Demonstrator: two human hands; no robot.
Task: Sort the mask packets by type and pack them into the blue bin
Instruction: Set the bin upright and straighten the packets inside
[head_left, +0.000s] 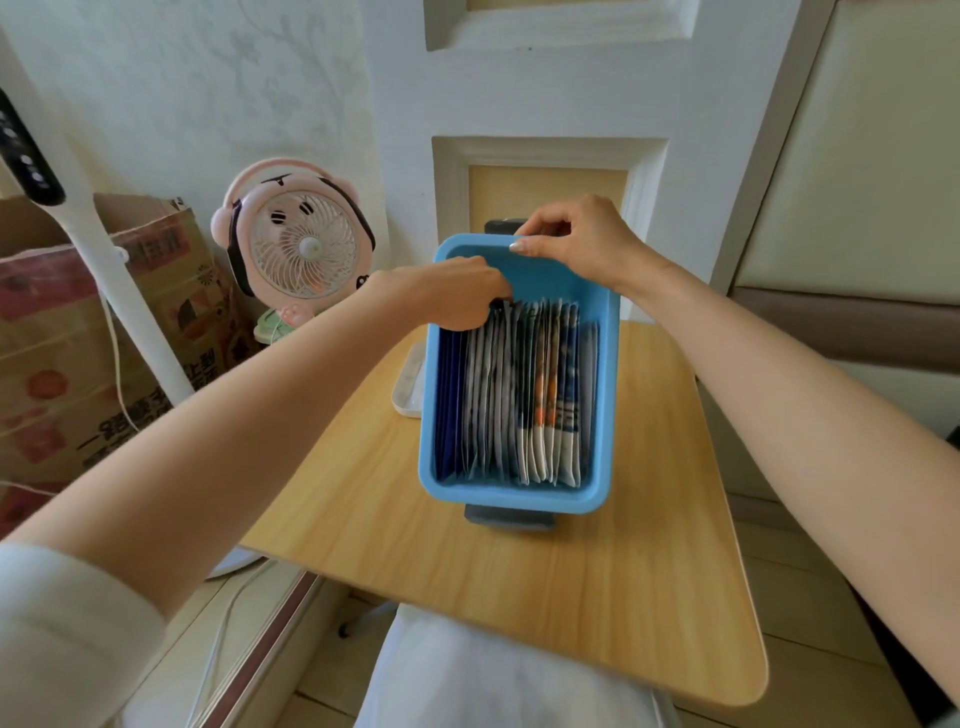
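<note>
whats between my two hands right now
In the head view, only the blue bin's far end: its bare inner wall lies between the left hand, pinching the mask packets' tops, and the right hand, gripping the far rim.

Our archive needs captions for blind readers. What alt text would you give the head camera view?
A blue bin on a wooden table holds mask packets standing on edge in a row. The person's right hand pinches the bin's far rim while the left hand curls its fingers into the packets' far ends. A pink fan stands behind.
</note>
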